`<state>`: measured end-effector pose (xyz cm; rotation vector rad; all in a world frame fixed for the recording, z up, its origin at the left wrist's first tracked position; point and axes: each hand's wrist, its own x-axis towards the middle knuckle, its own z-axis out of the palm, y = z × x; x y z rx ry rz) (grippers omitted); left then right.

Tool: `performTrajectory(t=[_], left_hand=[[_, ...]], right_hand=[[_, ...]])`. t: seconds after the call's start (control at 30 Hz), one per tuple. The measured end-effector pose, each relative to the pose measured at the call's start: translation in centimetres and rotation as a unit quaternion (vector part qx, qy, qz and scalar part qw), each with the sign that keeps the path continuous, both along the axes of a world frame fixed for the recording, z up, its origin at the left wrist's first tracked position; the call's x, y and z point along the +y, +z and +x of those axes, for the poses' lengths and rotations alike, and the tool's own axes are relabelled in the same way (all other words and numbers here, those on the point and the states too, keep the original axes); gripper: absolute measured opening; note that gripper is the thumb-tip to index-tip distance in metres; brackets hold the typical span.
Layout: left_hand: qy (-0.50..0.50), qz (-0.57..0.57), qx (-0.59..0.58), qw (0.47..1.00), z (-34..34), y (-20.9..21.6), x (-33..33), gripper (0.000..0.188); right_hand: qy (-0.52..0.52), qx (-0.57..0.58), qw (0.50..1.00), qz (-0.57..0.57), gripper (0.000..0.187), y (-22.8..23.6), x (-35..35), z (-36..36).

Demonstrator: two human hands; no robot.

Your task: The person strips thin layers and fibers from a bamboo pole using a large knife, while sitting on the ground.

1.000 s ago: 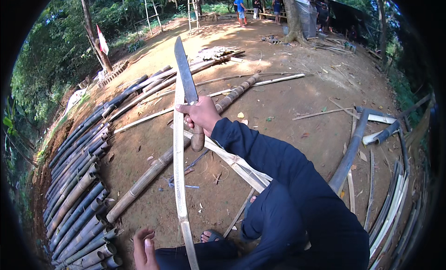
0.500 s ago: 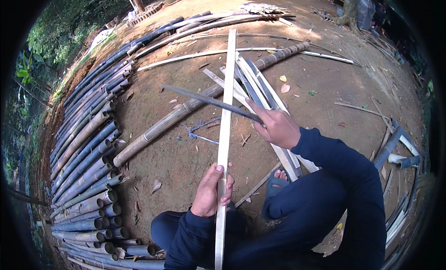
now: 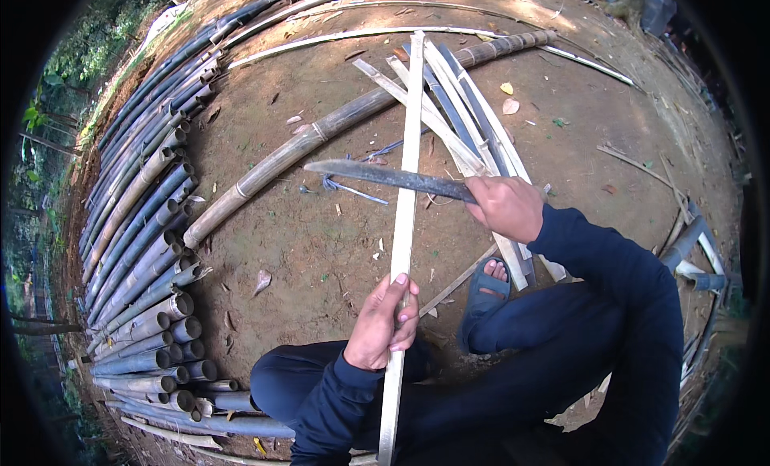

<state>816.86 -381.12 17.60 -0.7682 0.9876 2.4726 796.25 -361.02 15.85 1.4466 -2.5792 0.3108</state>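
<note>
My left hand (image 3: pixel 383 322) is closed around a long pale split-bamboo strip (image 3: pixel 407 193), which runs up and away from my lap. In my right hand (image 3: pixel 507 208) is a machete (image 3: pixel 393 177) with a dark, slightly curved blade; its handle is hidden in my fist. The blade lies crosswise over the strip, its tip pointing left. Whether it touches the strip I cannot tell. Beyond and right of the strip, several split bamboo pieces (image 3: pixel 465 105) rest over a whole bamboo pole (image 3: pixel 301 143) lying slantwise on the ground.
Many cut bamboo poles (image 3: pixel 160 217) are stacked along the left. A blue cord (image 3: pixel 357 191) lies on the dirt ahead. My sandalled foot (image 3: pixel 485 293) is just below the split pieces. More bamboo offcuts (image 3: pixel 694 253) lie at the far right; a long thin strip (image 3: pixel 337 37) crosses the back.
The machete has turned so its broad side shows more, and my right hand has shifted slightly right. My view has tilted lower. Both hands keep their hold.
</note>
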Motion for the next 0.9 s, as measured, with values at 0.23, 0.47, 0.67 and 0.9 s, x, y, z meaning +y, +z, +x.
performTrajectory(t=[0.23, 0.47, 0.67, 0.9], left_hand=[[0.034, -0.018, 0.015, 0.999, -0.8, 0.4, -1.1, 0.026], [0.043, -0.049, 0.028, 0.998, -1.7, 1.7, 0.5, 0.024], [0.073, -0.104, 0.048, 0.991, 0.3, 1.5, -0.4, 0.026], [0.041, -0.079, 0.04, 0.995, 1.1, 0.6, 0.1, 0.025]], right_hand=[[0.13, -0.037, 0.991, -0.023, 0.035, -0.7, -1.3, 1.2], [0.105, 0.09, 0.989, -0.044, 0.009, -0.1, 1.2, -1.9], [0.077, 0.131, 0.988, -0.038, 0.011, -0.8, -0.2, -2.7], [0.037, 0.04, 0.998, 0.007, 0.02, -0.2, 2.2, -0.9]])
